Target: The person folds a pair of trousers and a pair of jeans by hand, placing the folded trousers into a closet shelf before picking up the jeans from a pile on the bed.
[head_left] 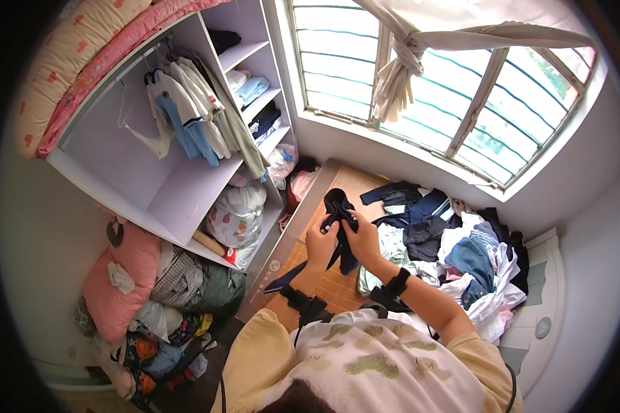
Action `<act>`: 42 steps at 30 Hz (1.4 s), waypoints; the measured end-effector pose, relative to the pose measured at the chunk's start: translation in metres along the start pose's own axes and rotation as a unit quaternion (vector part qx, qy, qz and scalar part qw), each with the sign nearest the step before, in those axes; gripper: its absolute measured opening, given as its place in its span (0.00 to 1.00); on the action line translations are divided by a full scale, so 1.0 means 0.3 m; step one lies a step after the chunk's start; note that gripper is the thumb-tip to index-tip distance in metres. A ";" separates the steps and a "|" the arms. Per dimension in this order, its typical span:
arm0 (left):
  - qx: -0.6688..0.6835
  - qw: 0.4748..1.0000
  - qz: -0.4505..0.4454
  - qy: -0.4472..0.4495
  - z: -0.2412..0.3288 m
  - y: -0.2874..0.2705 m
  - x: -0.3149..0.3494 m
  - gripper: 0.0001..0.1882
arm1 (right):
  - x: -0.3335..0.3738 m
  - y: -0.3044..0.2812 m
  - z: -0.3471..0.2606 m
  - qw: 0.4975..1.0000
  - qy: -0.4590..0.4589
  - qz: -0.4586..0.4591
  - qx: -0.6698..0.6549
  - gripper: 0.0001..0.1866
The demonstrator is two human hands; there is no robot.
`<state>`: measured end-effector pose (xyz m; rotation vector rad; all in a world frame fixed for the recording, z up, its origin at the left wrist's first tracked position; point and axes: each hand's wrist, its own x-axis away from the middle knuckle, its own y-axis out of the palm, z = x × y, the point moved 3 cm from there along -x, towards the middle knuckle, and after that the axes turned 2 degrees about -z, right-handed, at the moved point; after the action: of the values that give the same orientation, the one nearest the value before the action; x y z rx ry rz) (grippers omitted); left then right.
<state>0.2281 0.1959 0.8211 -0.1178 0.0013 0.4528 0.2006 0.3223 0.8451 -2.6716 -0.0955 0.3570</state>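
Note:
A dark navy garment (pixel 337 200) is held up in front of me over the bed mat. My left hand (pixel 319 242) grips one side of it, thumb pressed against the cloth. Close beside it, my right hand (pixel 362 241) pinches the other side, its thumb also on the cloth. The upper part stands up between my hands in a rounded loop, while the lower part hangs toward the woven mat (pixel 342 281). I cannot make out what kind of garment it is. Dark bands circle both my wrists.
A heap of mixed clothes (pixel 430 237) lies right of my hands, against the white headboard (pixel 541 303). An open wardrobe (pixel 179 186) with hanging shirts (pixel 186 103) stands at the left. Below it are a pink pillow (pixel 127 282) and piled clothes. A barred window (pixel 434 89) is ahead.

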 end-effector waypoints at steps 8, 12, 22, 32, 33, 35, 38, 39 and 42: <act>-0.057 0.995 0.073 0.033 0.027 -0.332 -0.015 0.11 | -0.111 -0.302 0.176 1.000 0.005 0.000 -0.026 0.09; -0.124 0.977 -0.156 0.074 0.267 -0.493 0.053 0.08 | -0.098 -0.487 -0.047 0.964 -0.069 -0.254 -0.045 0.10; 0.165 0.833 -0.474 0.233 0.786 -0.330 0.017 0.04 | -0.264 -0.651 -0.467 0.832 -0.216 -0.408 -0.307 0.08; 0.030 0.900 -0.364 0.238 0.665 -0.016 0.057 0.16 | -0.255 -0.441 -0.454 0.832 -0.234 -0.386 -0.322 0.10; 0.076 0.894 -0.342 0.281 0.680 -0.009 0.078 0.21 | -0.246 -0.451 -0.470 0.839 -0.231 -0.377 -0.316 0.10; 0.112 0.878 -0.319 0.339 0.678 -0.018 0.085 0.33 | -0.225 -0.465 -0.495 0.835 -0.235 -0.386 -0.314 0.12; 0.186 0.886 -0.361 0.224 0.662 -0.055 0.090 0.36 | -0.182 -0.480 -0.536 0.813 -0.249 -0.430 -0.306 0.14; 0.212 0.887 -0.357 0.201 0.657 -0.064 0.093 0.33 | -0.166 -0.481 -0.542 0.807 -0.245 -0.439 -0.311 0.14; 0.204 0.849 -0.422 0.245 0.650 -0.094 0.089 0.27 | -0.123 -0.468 -0.572 0.788 -0.229 -0.465 -0.332 0.14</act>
<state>0.2596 0.2045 1.0171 0.1914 0.5310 -0.4804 0.2090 0.3725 1.0639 -2.6412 -1.9068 0.6996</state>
